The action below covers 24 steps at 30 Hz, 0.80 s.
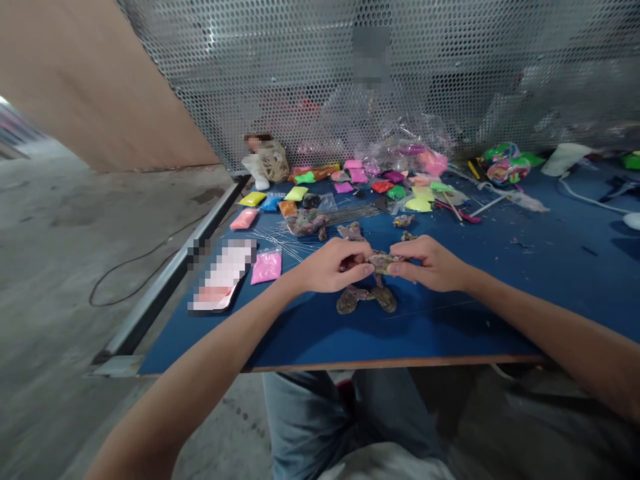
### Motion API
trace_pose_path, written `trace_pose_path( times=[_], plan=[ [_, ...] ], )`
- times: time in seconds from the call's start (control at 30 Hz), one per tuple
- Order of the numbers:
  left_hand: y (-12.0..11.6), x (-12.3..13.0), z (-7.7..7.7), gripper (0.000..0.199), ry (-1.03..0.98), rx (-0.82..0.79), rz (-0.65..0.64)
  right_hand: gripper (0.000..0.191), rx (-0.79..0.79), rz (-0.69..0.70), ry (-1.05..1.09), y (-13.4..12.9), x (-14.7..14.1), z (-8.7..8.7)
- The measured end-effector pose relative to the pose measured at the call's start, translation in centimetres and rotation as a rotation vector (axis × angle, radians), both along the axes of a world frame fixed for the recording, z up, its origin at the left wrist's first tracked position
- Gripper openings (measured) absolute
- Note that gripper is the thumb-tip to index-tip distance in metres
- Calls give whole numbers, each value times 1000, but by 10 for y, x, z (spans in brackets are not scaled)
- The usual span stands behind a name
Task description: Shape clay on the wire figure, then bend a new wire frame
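1. Station: a blue desk [440,333], its front edge before the seated person. Both hands work over the desk, inward from the middle of that edge.
2. Work: a mottled grey-brown lump [381,262], apparently clay, is held between the two hands, above the desk.
3. Left hand [343,265]: fingers curled, thumb and fingertips nearly closed on the lump's left end.
4. Right hand [431,263]: thumb and forefinger pinch the lump's right end; the other fingers are partly hidden.
5. Nearby parts: a two-lobed piece [347,301] lies between the lump and the front edge. A narrow strip hangs toward it; whether they join cannot be told. Another piece [351,231] lies just beyond the left hand.
6. Toward the left edge: wires [280,241], a pink packet [267,267] and, nearest the front left corner, a phone [224,277]. A larger mass [304,223] sits behind the wires.
7. Step in hand, as judged: shaping or pressing the lump by fingertip.
8. Next move, as judged: calls for even pressure from both thumbs, with the ends supported, since thin parts could tear. Clearance over the two-lobed piece should be kept.
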State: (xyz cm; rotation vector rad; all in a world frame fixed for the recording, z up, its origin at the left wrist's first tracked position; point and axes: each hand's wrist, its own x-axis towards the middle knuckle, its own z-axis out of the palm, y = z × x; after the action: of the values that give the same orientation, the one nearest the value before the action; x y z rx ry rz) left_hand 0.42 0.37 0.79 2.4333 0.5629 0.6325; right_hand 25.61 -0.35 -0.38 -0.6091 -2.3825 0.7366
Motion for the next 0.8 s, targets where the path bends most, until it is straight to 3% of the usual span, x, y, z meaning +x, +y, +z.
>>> trace_pose_path(
  times=[0.3, 0.43, 0.6, 0.73, 0.8],
  plan=[
    [-3, 3, 3, 35, 74, 93, -11, 32, 182, -104, -48, 11, -1, -13],
    [-3, 2, 4, 34, 96, 123, -37, 36, 300, -65, 20, 6, -7, -10],
    [-5, 2, 7, 32, 111, 105, -96, 23, 429, -19, -21, 1, -11, -6],
    [-7, 2, 6, 26, 110, 154, -26, 24, 624, -119, -53, -1, -12, -4],
    [-7, 1, 6, 25, 69, 159, 19, 17, 641, -127, -38, -3, -12, -3]
  ],
)
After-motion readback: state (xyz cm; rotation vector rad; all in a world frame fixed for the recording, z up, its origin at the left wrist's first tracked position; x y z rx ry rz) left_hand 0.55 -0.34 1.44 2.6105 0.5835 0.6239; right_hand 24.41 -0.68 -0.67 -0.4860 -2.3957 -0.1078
